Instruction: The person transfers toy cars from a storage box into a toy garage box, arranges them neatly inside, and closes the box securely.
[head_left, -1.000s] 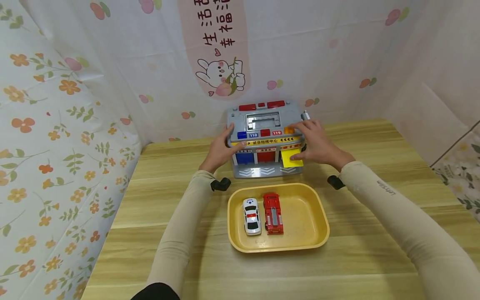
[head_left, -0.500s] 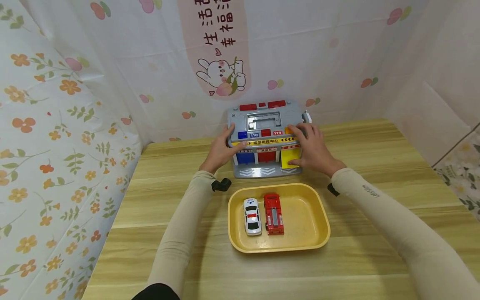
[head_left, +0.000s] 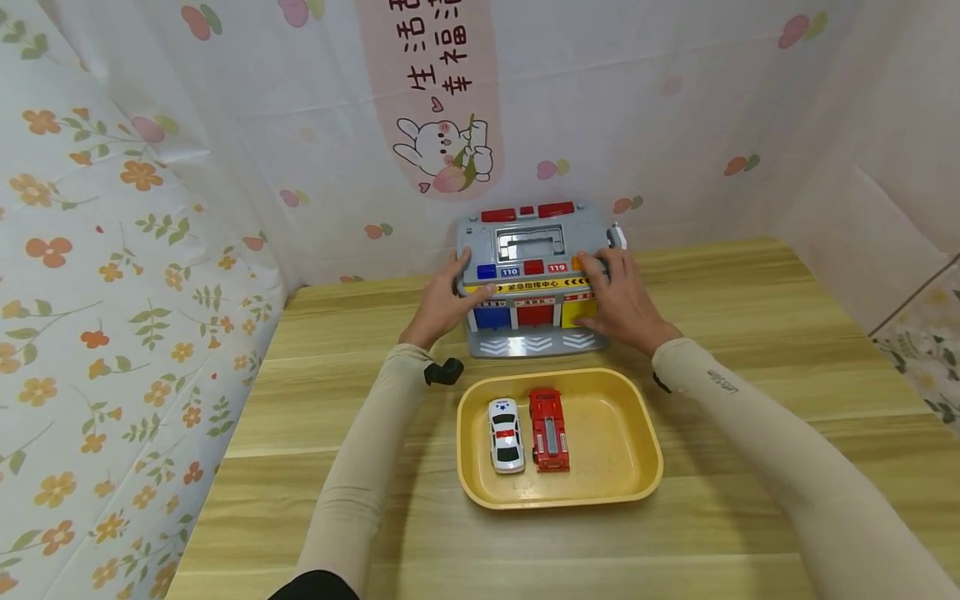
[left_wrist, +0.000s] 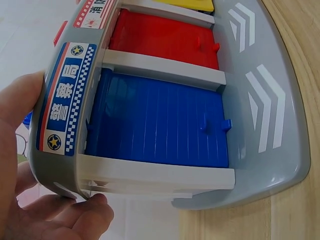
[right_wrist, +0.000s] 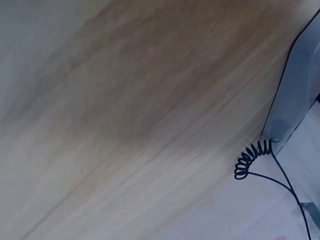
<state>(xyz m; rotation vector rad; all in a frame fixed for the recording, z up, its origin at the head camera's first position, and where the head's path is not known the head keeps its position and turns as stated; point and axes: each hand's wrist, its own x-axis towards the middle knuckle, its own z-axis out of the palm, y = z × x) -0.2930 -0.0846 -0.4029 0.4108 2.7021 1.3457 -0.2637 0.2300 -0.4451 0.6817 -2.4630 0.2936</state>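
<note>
A grey toy garage [head_left: 525, 247] stands at the back of the table, with blue, red and yellow doors along its front. At its left end my left hand [head_left: 437, 307] grips the roof edge, thumb in front; the left wrist view shows the fingers under that edge beside the blue door [left_wrist: 160, 120]. My right hand [head_left: 628, 302] holds the right front corner, index finger by the orange button [head_left: 577, 262] and thumb at the yellow door [head_left: 576, 314]. That door hangs down, partly covered by the thumb. The right wrist view does not show the right hand.
In front of the garage sits a yellow tray [head_left: 615, 497] holding a white toy police car [head_left: 506, 437] and a red toy fire truck [head_left: 550, 431]. A black coiled cord [right_wrist: 245, 162] hangs at the garage's side. Patterned cloth [head_left: 637, 125] stands behind the table.
The yellow door has swung down from sticking outward to lying in the garage front, pushed by my right thumb. My right hand has shifted slightly inward; the left hand has kept its grip.
</note>
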